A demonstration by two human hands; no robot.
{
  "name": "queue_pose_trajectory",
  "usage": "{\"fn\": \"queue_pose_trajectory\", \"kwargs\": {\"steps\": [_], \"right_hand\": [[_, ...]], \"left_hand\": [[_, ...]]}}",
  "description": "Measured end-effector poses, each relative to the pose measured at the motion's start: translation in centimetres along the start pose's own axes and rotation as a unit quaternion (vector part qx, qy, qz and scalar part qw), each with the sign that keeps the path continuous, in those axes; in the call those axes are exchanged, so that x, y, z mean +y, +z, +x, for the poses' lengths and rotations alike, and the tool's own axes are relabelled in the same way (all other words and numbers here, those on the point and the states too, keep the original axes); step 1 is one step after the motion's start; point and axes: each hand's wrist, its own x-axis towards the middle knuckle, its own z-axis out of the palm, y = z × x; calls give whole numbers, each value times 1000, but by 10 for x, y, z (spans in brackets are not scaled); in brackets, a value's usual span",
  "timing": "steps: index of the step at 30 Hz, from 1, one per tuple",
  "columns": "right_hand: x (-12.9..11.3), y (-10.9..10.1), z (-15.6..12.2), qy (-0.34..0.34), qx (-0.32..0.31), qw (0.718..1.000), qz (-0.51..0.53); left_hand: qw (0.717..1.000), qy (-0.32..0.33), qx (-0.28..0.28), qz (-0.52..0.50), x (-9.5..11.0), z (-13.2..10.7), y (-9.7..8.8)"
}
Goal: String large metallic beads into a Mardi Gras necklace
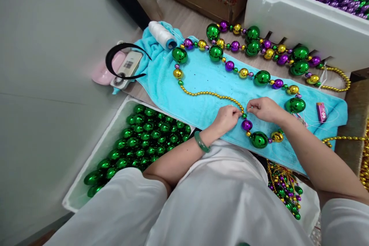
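A bead necklace of large green, purple and gold beads lies in a loop on a blue towel. One stretch of it is a chain of small gold beads. My left hand, with a green bangle at the wrist, pinches the necklace where the gold chain meets a small green bead. Just right of that bead, my right hand is closed in a pinch; what its fingertips hold is too fine to make out. A purple bead hangs just below.
A tray of green beads stands at left. On the towel are a thread spool and a pink lighter. Another bead strand lies behind, before a white foam box. A black headband lies left, beside a phone.
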Motion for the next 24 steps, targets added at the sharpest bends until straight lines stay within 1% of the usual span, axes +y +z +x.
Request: {"fn": "queue_pose_trajectory", "kwargs": {"steps": [4, 9, 11, 13, 16, 19, 21, 23, 24], "right_hand": [[1, 4, 0, -4, 1, 1000, -1], [6, 14, 3, -24, 3, 1000, 15], [6, 15, 3, -12, 2, 1000, 3], [4, 13, 2, 13, -4, 1000, -24], [-6, 6, 0, 55, -16, 994, -95], [-21, -3, -3, 80, -8, 984, -159], [-34, -5, -7, 92, 1, 980, -179], [-48, -3, -15, 106, 22, 976, -190], [-55, 1, -19, 108, 40, 974, -196]], "left_hand": [[999, -24, -22, -24, 3, 2, -3], [1000, 2, -7, 11, 2, 0, -2], [1000, 10, -1, 28, 1, -1, 0], [999, 10, -7, 44, 2, 0, 0], [998, 2, -31, 62, 6, 4, -2], [997, -6, -64, 47, 11, 9, -4], [996, -32, -79, 11, 14, 13, -4], [990, -91, -90, -59, 16, 15, -3], [982, -126, -93, -106, 16, 17, -3]]}}
